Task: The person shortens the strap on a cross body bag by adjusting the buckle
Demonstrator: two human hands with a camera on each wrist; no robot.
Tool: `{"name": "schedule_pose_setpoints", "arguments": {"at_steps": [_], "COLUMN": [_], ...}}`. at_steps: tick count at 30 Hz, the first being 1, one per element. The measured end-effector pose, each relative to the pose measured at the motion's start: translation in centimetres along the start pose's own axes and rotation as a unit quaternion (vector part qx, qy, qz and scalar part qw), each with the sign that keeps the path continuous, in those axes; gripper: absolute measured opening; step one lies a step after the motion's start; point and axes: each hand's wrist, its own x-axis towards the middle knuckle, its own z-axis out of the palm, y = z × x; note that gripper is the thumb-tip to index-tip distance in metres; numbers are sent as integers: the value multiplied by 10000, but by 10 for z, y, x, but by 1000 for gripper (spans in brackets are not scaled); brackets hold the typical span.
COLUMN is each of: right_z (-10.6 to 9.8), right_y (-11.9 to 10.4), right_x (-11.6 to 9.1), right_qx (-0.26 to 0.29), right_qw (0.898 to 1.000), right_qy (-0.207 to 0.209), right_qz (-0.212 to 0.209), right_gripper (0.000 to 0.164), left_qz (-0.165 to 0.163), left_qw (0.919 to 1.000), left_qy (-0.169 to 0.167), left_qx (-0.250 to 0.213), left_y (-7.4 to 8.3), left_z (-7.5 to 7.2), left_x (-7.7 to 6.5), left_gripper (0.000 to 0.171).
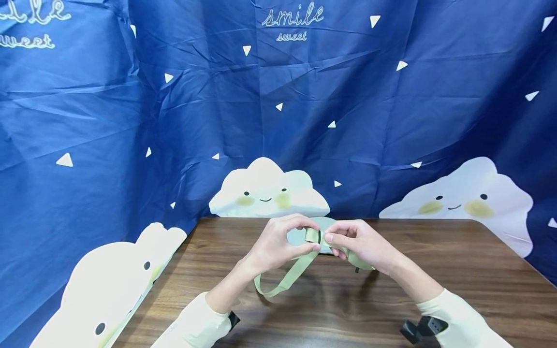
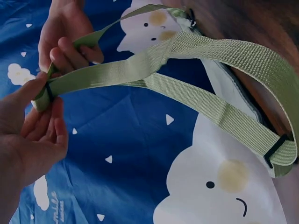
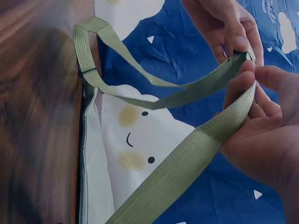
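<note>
A light green webbing strap (image 1: pixel 287 282) runs between both hands above the table, its loop hanging down on the left. My left hand (image 1: pixel 278 241) pinches the strap at a dark slider buckle (image 2: pixel 50 91) between thumb and fingers. Close beside it, my right hand (image 1: pixel 365 244) pinches another part of the strap (image 3: pixel 182 168) near the same buckle. A second dark slider (image 2: pixel 275 150) sits farther along the strap in the left wrist view. Behind the hands lies a pale bag (image 1: pixel 324 223) with a dark edge, partly hidden by them.
The brown wooden table (image 1: pixel 174 299) extends beneath both forearms. A blue curtain (image 1: pixel 322 96) with white clouds and triangles hangs behind it and along the left side. Dark devices (image 1: pixel 424 328) are on the wrists.
</note>
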Motion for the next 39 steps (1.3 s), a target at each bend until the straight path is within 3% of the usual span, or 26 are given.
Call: {"name": "schedule_pose_setpoints", "arguments": {"at_steps": [9,16,20,27,32,35,39], "right_z": [-10,-1,5,12,13,9,-1], "right_y": [-2,-2,-3,-6,-7,-7,-8], "right_x": [-2,0,1,0,-2,-3,-3], "right_qx": [-181,-40,170,-38,889,1557,2269], "right_qw": [9996,9996,9998,9999,9960,9877,9734], "right_qy": [125,121,57,-97,-71,-118,-133], "right_qz": [-151,-261,-57,-72,-22,-47,-274], "right_gripper": [18,14,18,20,19,16,16], "left_qz": [-61,-20,-17,-28,-174,-113,72], "left_qw": [9998,10000,10000,9999,9997,9998,9986], "left_qy": [172,16,-43,-86,-53,-94,-231], "left_qx": [124,-53,32,102,137,127,468], "left_y": [0,0,1,2,1,1,-3], "left_z": [-6,1,4,6,8,8,6], "left_x": [1,0,0,-1,-3,-4,-5], "left_gripper": [30,32,31,38,44,38,31]}}
